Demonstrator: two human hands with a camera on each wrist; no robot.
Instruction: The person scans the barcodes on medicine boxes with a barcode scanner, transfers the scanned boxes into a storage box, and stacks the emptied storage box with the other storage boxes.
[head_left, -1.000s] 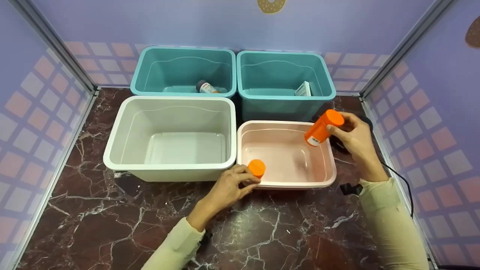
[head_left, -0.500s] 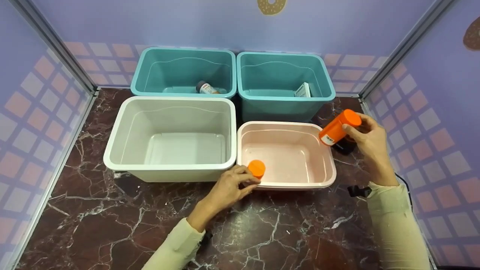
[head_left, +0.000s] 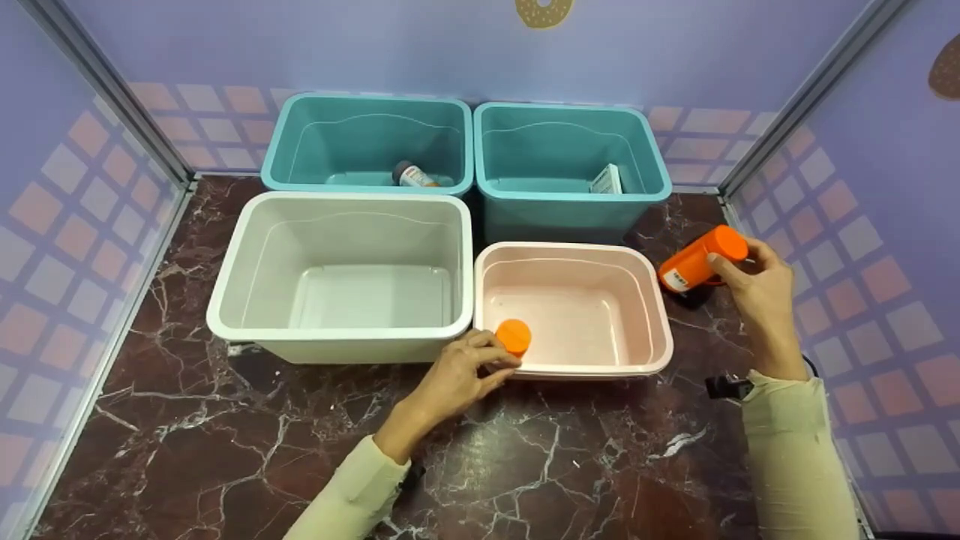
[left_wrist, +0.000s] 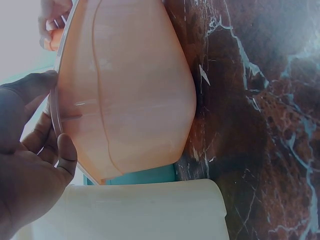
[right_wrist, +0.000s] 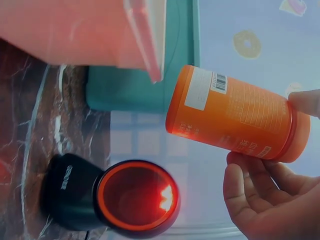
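My right hand (head_left: 765, 292) holds an orange bottle (head_left: 690, 262), tilted, pinched near its lid between thumb and fingers. Its white label with a barcode (right_wrist: 220, 83) shows in the right wrist view, and red light falls on its lower end. Just below the bottle stands a black barcode scanner (right_wrist: 137, 200), its round window glowing red. At the near left corner of the pink bin (head_left: 570, 247), my left hand (head_left: 457, 375) grips the rim, fingers curled over it. Close against those fingertips is a second orange lid (head_left: 514, 336); what lies under it is hidden.
Left of the pink bin stands a larger white bin (head_left: 337, 334). Behind are two teal bins: the left one (head_left: 367, 189) has a small dark-capped bottle (head_left: 414, 175), the right one (head_left: 570, 196) a white box (head_left: 607, 180). Walls enclose the marble-patterned table (head_left: 300, 450).
The right hand has carried the orange bottle rightward from over the pink bin to beyond its right rim, above the scanner. The left hand has stayed put.
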